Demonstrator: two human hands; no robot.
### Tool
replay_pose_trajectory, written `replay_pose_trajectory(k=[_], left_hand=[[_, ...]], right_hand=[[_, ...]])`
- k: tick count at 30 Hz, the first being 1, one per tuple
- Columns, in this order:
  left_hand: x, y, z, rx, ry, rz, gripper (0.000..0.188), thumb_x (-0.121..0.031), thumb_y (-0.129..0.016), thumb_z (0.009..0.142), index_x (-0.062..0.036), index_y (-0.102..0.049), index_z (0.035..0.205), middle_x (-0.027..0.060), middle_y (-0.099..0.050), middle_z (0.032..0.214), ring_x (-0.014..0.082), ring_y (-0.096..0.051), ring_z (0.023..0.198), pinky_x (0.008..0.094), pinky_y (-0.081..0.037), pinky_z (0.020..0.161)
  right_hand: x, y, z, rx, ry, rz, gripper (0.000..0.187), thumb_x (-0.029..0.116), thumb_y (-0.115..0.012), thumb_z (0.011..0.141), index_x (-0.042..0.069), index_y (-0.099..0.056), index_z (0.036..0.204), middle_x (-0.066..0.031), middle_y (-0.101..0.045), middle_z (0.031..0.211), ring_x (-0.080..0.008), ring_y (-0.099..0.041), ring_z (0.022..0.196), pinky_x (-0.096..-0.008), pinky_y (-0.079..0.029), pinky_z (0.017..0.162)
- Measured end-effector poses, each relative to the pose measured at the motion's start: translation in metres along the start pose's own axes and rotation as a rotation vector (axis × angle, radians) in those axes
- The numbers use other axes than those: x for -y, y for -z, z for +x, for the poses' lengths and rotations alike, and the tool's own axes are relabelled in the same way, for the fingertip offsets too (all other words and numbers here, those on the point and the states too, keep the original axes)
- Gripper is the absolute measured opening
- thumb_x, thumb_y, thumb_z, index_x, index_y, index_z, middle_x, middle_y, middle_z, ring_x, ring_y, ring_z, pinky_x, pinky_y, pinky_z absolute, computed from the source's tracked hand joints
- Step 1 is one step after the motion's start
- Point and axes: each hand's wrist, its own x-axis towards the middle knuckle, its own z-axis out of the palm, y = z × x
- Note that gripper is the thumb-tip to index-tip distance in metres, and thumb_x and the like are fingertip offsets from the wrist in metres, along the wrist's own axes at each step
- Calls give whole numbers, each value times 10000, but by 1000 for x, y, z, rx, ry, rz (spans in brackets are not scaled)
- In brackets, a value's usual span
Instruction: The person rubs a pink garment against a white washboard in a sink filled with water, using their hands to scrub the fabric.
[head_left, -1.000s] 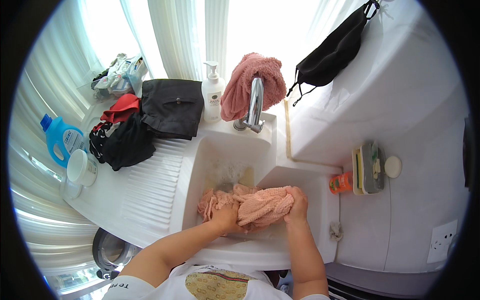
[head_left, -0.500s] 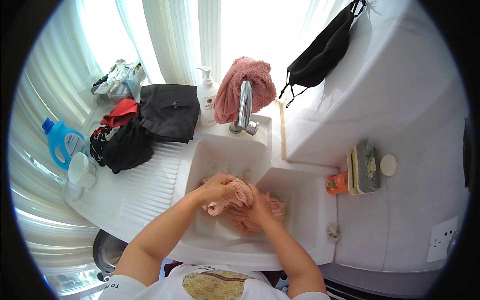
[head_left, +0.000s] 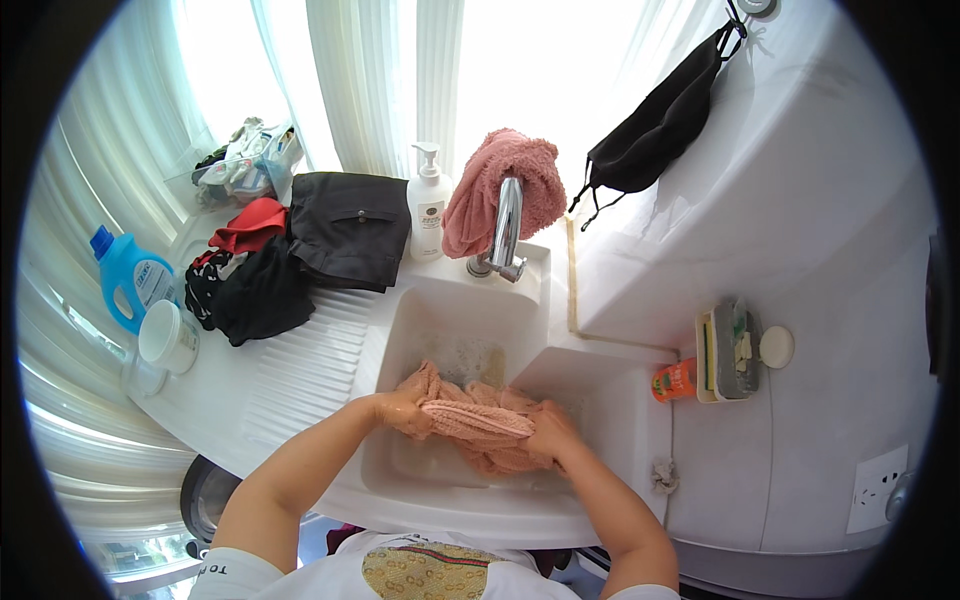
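A wet pink towel [head_left: 480, 421] is stretched sideways between my hands, low in the white sink [head_left: 420, 305]. My left hand [head_left: 405, 410] is closed round its left end. My right hand [head_left: 549, 434] grips the other end. Part of the cloth hangs below the taut stretch, toward the basin's bottom, where a little sudsy water shows. Behind the basin stands a chrome faucet [head_left: 507, 225], and a second, darker pink towel [head_left: 485, 190] is draped over it.
Left of the basin, a ribbed washboard [head_left: 310, 350] carries dark clothes [head_left: 262, 300] and folded grey shorts [head_left: 350, 230]. Further left stand a blue detergent bottle [head_left: 135, 280] and a white tub [head_left: 168, 337]. A white pump bottle [head_left: 428, 210] is beside the faucet. An orange bottle [head_left: 675, 381] stands at right.
My hands have moved apart, left hand leftward and right hand rightward. The bunched towel is now pulled out into a stretched band between them. The view has shifted slightly.
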Motion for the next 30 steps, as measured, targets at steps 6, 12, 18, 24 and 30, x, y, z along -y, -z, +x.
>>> replay_pose_trajectory(k=[6, 12, 18, 24, 30], left_hand=[[3, 4, 1, -31, -292, -945, 556, -297, -689, 831, 8, -521, 1264, 155, -603, 1215, 262, -603, 1101, 412, -499, 945], [29, -21, 55, -288, -42, -1167, 753, -606, -559, 883, -9, -470, 1334, 194, -520, 1344, 330, -539, 1209, 498, -445, 1030], [60, -43, 73, -156, -108, -1252, 831, -780, -360, 859, -84, -521, 1281, 137, -551, 1284, 322, -574, 1109, 455, -481, 956], [-3, -83, 54, -400, 78, -1080, 602, -681, -465, 884, -142, -606, 1111, 112, -637, 1120, 289, -628, 984, 412, -527, 834], [64, -57, 84, -206, -120, -1381, 472, -576, -490, 917, -130, -640, 965, 98, -675, 932, 266, -661, 847, 415, -564, 727]], right_hand=[[3, 12, -23, 361, 321, 1538, 558, 354, -669, 863, -20, -551, 1260, -153, -635, 1205, -280, -635, 1052, -385, -505, 935], [46, -46, 32, 69, 37, 1954, 605, 533, -539, 935, 25, -579, 1260, -145, -502, 1390, -302, -491, 1262, -443, -412, 1052], [132, -104, 11, -846, 541, 222, 358, 318, -675, 822, -33, -679, 892, -164, -468, 1384, -301, -450, 1275, -409, -405, 1021], [91, -86, 74, -947, -105, 963, 284, 179, -682, 734, -30, -662, 926, -153, -596, 1145, -301, -560, 1078, -369, -431, 965], [116, -125, 42, -753, 226, 674, 236, 146, -685, 714, -18, -663, 882, -147, -611, 1135, -297, -558, 1088, -343, -446, 928]])
